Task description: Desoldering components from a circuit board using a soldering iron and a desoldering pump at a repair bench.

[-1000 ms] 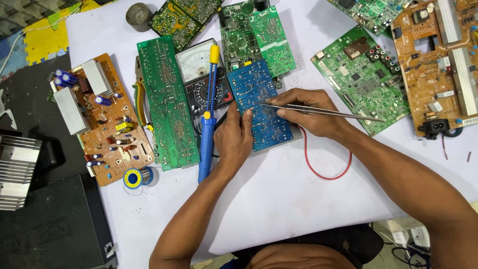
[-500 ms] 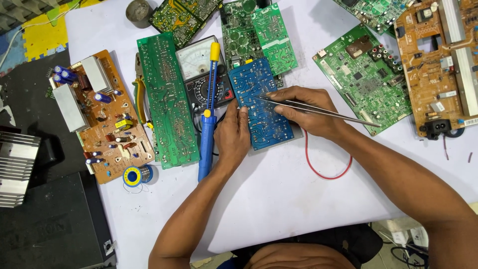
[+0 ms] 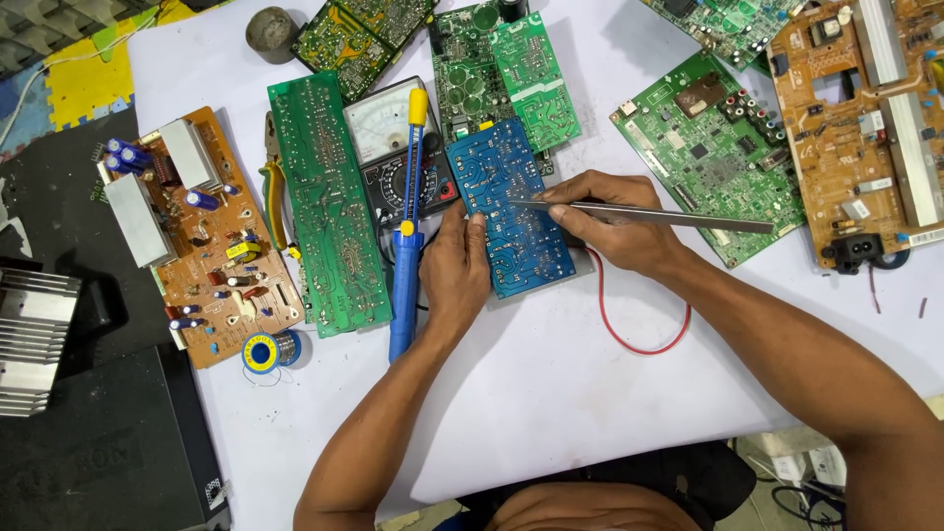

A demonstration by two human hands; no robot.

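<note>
The white table [image 3: 590,393] is cut off at the top and right edges, so the boards there show only in part: an orange-brown board [image 3: 865,128] at the far right of the blue circuit board [image 3: 511,208] runs out of view, and a green one above it is mostly lost. In all, about eight boards can be counted around the blue one: five or so green, two orange-brown, and the blue board itself at the middle. Its underside is hidden, and its tiny solder points are too fine to make out. To its left lies a long green board [image 3: 329,216], then an analogue meter [image 3: 388,147] half covered by a blue soldering iron [image 3: 405,256]. The left hand [image 3: 454,270] lies flat, fingers pressed on the blue board's left edge. The right hand [image 3: 615,221] pinches closed metal tweezers [image 3: 649,213], their tip touching the board. A red wire [image 3: 639,339] loops below.
</note>
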